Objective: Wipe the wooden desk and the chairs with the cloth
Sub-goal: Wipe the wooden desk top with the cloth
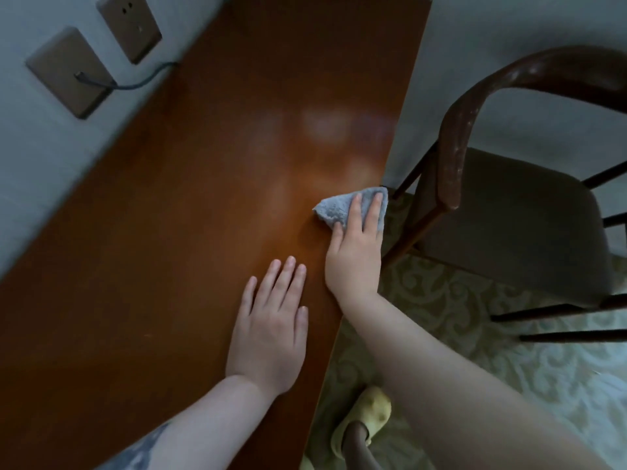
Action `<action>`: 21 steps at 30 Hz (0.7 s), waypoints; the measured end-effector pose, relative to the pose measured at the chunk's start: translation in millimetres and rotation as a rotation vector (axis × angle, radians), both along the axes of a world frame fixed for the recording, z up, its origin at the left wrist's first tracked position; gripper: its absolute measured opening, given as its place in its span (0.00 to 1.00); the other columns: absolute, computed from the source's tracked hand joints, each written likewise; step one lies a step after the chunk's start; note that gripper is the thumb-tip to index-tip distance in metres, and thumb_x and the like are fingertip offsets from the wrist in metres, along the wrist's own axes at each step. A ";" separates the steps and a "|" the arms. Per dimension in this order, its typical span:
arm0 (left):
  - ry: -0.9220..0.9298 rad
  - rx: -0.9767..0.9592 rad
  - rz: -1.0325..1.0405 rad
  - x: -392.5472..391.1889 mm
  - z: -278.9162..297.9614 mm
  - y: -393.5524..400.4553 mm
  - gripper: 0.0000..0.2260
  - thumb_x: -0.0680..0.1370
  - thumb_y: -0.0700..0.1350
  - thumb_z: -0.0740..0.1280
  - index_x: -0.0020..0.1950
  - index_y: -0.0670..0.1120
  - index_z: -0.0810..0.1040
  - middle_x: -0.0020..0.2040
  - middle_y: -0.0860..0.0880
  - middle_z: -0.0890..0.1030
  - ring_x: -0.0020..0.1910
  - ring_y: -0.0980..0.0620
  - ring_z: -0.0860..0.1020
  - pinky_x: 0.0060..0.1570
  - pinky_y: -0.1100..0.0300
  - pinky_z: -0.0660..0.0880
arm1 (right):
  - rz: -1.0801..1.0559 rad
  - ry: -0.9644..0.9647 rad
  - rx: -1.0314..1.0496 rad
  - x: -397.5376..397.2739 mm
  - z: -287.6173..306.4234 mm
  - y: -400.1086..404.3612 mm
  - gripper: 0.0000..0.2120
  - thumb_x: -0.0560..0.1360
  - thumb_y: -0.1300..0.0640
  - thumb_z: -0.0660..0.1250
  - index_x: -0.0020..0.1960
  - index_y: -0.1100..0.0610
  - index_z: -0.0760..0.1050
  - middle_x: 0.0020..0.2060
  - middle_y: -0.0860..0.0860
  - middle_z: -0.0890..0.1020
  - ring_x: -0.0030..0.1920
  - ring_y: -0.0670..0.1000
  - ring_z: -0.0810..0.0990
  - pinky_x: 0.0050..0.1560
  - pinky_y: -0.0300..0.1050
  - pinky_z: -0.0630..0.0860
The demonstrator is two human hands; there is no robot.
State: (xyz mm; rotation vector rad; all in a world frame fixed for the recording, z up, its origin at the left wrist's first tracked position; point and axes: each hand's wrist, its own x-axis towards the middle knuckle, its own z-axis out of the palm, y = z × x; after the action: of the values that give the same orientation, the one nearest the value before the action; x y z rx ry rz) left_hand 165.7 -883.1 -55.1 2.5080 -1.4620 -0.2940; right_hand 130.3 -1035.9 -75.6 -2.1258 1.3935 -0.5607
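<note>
Head view, looking down on wooden desk (203, 205) w/ both hands over its near-right part. Right hand (356, 247) is pressing flat on the grey cloth (334, 206), fingers extended over it, not clenched; the cloth is lying bunched on the desk top, right at the desk's right edge. Left hand (269, 329) is resting open, palm down, directly on bare wood, holding nothing, just beside and nearer than the right hand. Chair (509, 212), dark wood frame w/ curved backrest & dark seat, is standing right of the desk on patterned carpet (475, 334), its frame near the cloth's corner; touching or not, cannot tell. Two wall plates (68, 71) are sitting on the wall at upper left, w/ a cable (146, 79) plugged into the lower one. A yellowish slipper (369, 412) is showing below the desk edge.
</note>
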 end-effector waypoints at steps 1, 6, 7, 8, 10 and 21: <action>0.004 0.006 -0.003 0.5 -0.6 0.7 0.24 0.82 0.53 0.44 0.78 0.51 0.57 0.77 0.54 0.58 0.77 0.56 0.50 0.75 0.52 0.51 | -0.055 -0.021 0.023 0.0 0.5 7.0 0.27 0.83 0.53 0.54 0.80 0.55 0.50 0.79 0.56 0.46 0.77 0.58 0.54 0.71 0.51 0.66; -0.033 0.027 -0.039 1.6 -3.1 -0.6 0.24 0.82 0.53 0.44 0.77 0.48 0.59 0.77 0.51 0.59 0.77 0.52 0.52 0.75 0.50 0.51 | -0.071 -0.103 0.103 -30.8 -1.1 86.4 0.29 0.82 0.55 0.55 0.80 0.52 0.46 0.79 0.55 0.47 0.73 0.57 0.64 0.55 0.52 0.79; -0.034 0.028 -0.041 1.6 -3.1 0.0 0.24 0.82 0.53 0.44 0.78 0.48 0.58 0.78 0.51 0.58 0.77 0.52 0.52 0.75 0.50 0.51 | -0.075 -0.102 0.106 -30.3 -1.7 83.4 0.29 0.82 0.56 0.56 0.80 0.53 0.47 0.79 0.56 0.47 0.74 0.57 0.63 0.56 0.52 0.78; -0.032 0.025 -0.041 1.7 -2.7 0.3 0.24 0.82 0.53 0.43 0.78 0.49 0.58 0.78 0.51 0.58 0.77 0.52 0.51 0.75 0.50 0.50 | -0.090 -0.094 0.087 -25.3 -2.5 72.3 0.29 0.82 0.56 0.56 0.79 0.54 0.48 0.79 0.57 0.48 0.74 0.58 0.62 0.59 0.53 0.77; -0.038 0.013 -0.035 2.0 -2.9 -0.3 0.25 0.82 0.53 0.43 0.78 0.49 0.56 0.78 0.52 0.57 0.77 0.53 0.50 0.75 0.51 0.48 | -0.108 -0.049 0.057 -10.5 -0.4 43.2 0.28 0.83 0.55 0.55 0.79 0.56 0.49 0.78 0.59 0.48 0.76 0.59 0.59 0.65 0.54 0.72; 0.005 -0.079 -0.037 0.7 -2.1 0.9 0.26 0.81 0.52 0.43 0.77 0.47 0.60 0.77 0.51 0.59 0.77 0.53 0.52 0.75 0.51 0.48 | 0.041 -0.091 0.023 -40.1 -8.2 88.2 0.27 0.82 0.51 0.51 0.79 0.57 0.53 0.78 0.58 0.45 0.77 0.58 0.51 0.74 0.52 0.60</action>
State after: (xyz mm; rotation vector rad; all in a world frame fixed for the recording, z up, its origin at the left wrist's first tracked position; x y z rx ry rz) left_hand 166.4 -882.2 -57.1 2.4194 -1.4903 -0.2435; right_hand 90.2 -947.7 -83.8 -2.0788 1.2978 -0.6145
